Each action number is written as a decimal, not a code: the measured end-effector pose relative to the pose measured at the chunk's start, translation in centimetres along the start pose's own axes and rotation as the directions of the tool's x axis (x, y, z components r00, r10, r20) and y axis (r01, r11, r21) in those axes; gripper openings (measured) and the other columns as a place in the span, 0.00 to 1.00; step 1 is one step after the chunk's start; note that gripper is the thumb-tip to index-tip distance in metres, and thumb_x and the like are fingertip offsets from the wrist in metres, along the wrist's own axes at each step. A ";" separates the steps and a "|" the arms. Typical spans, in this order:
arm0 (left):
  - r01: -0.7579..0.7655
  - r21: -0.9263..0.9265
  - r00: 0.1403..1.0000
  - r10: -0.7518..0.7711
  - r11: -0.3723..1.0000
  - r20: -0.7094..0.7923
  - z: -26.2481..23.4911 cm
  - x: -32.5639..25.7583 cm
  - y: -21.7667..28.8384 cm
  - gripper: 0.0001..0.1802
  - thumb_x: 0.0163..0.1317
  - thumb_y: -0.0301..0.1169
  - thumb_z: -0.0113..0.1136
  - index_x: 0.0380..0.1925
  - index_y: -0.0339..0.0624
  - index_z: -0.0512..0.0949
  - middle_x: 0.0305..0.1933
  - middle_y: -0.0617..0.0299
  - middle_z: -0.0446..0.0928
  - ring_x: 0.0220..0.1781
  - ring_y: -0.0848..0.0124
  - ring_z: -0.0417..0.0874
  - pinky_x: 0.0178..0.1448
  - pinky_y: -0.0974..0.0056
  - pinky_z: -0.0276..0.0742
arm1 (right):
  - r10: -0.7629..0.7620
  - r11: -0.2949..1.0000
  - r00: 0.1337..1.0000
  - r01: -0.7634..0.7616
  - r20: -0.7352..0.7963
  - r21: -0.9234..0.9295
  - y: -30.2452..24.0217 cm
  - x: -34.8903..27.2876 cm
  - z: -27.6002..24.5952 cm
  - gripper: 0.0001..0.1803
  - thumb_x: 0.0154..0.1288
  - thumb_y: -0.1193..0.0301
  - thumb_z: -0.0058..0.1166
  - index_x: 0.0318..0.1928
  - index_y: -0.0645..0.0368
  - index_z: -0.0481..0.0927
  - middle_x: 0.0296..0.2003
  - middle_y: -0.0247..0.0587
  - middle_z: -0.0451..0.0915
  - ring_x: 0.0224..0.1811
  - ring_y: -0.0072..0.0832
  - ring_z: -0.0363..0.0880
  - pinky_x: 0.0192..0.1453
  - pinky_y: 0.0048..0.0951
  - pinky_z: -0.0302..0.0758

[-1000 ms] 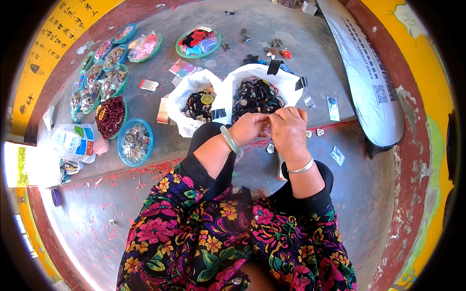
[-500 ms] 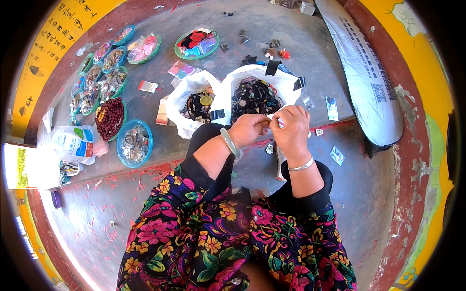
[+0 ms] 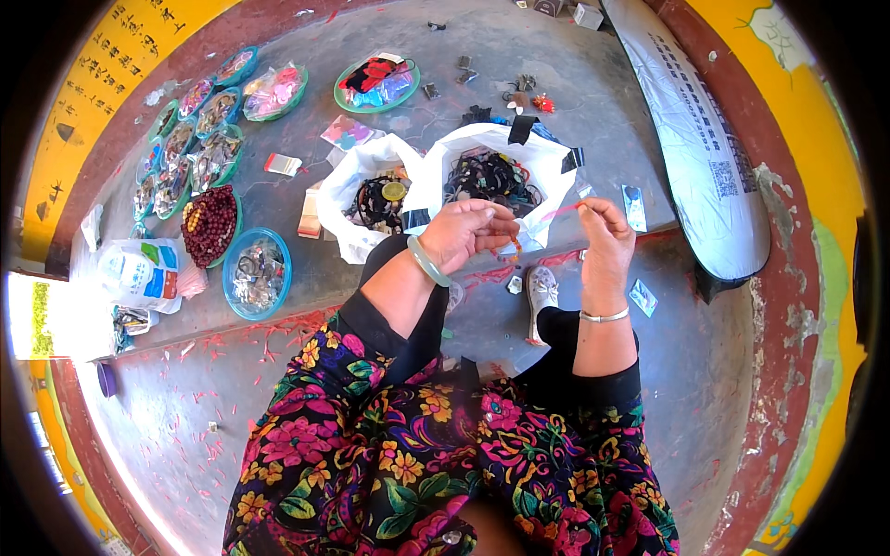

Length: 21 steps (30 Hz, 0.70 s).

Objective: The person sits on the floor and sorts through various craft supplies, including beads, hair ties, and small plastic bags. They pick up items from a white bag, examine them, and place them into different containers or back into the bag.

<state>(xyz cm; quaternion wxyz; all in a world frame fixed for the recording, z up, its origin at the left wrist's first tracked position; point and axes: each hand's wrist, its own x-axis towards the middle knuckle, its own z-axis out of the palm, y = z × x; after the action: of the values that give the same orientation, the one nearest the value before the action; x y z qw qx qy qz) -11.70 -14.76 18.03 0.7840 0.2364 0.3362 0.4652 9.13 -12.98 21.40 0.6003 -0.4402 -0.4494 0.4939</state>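
A thin red cord (image 3: 561, 211) stretches between my hands, above the near edge of the right white bag (image 3: 431, 171). My right hand (image 3: 607, 236) pinches its end between thumb and fingers. My left hand (image 3: 464, 236) holds the other part, where small orange-brown beads (image 3: 515, 247) hang below the fingers. Whether cord and beads are one piece I cannot tell. Inside the right bag lies a heap of dark cords and strung trinkets (image 3: 496, 176). The left white bag (image 3: 348, 236) beside it holds more dark cords (image 3: 375, 208) and a round yellowish piece.
Blue and green baskets of packaged trinkets (image 3: 287, 287) stand on the left, one with dark red beads (image 3: 211, 227). A green tray (image 3: 408, 97) lies farther back. Along the right runs a long silver cover (image 3: 686, 130). A raised step edge (image 3: 250, 331) crosses the floor, with red scraps below.
My hands have drawn apart, the right one moving to the right. The red cord now shows stretched between them, and beads hang below my left hand.
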 end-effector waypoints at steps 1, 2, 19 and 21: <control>-0.024 -0.017 1.000 0.024 1.000 -0.016 -0.4 0.2 -0.2 0.13 0.64 0.27 0.44 0.41 0.29 0.74 0.42 0.47 0.77 0.46 0.61 0.79 0.52 0.62 0.76 | -0.011 1.000 1.000 0.011 -0.002 0.011 -0.4 -0.1 0.1 0.03 0.54 0.80 0.54 0.31 0.64 0.79 0.27 0.26 0.74 0.31 0.13 0.68 0.38 0.15 0.63; -0.047 -0.034 0.998 0.046 0.998 -0.032 -0.6 0.4 -0.3 0.13 0.64 0.27 0.44 0.41 0.29 0.74 0.42 0.47 0.77 0.46 0.61 0.79 0.52 0.62 0.76 | -0.022 1.000 1.000 0.022 -0.006 0.022 -0.6 -0.1 0.1 0.03 0.54 0.80 0.54 0.31 0.64 0.79 0.27 0.26 0.74 0.32 0.13 0.68 0.38 0.15 0.63; -0.094 0.052 0.996 0.094 0.994 0.004 -0.1 0.1 -0.3 0.13 0.64 0.29 0.46 0.42 0.30 0.72 0.43 0.47 0.76 0.48 0.60 0.78 0.52 0.61 0.75 | 0.440 0.627 0.794 0.062 0.419 -0.776 0.1 -0.3 -1.5 0.17 0.49 0.78 0.51 0.44 0.57 0.78 0.33 0.43 0.79 0.30 0.34 0.78 0.33 0.29 0.73; -0.094 0.048 0.996 0.094 0.994 0.005 -0.2 0.1 -0.3 0.13 0.64 0.28 0.44 0.42 0.30 0.72 0.43 0.47 0.76 0.48 0.62 0.78 0.51 0.62 0.76 | 0.340 0.580 0.849 0.150 0.405 -0.801 0.2 -0.1 -1.5 0.20 0.51 0.79 0.50 0.47 0.57 0.76 0.36 0.41 0.80 0.31 0.29 0.78 0.33 0.26 0.73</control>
<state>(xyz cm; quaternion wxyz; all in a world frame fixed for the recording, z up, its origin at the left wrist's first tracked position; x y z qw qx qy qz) -11.63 -14.76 17.71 0.7556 0.2717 0.3347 0.4931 10.53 -13.19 20.94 0.1596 -0.5380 -0.7422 0.3664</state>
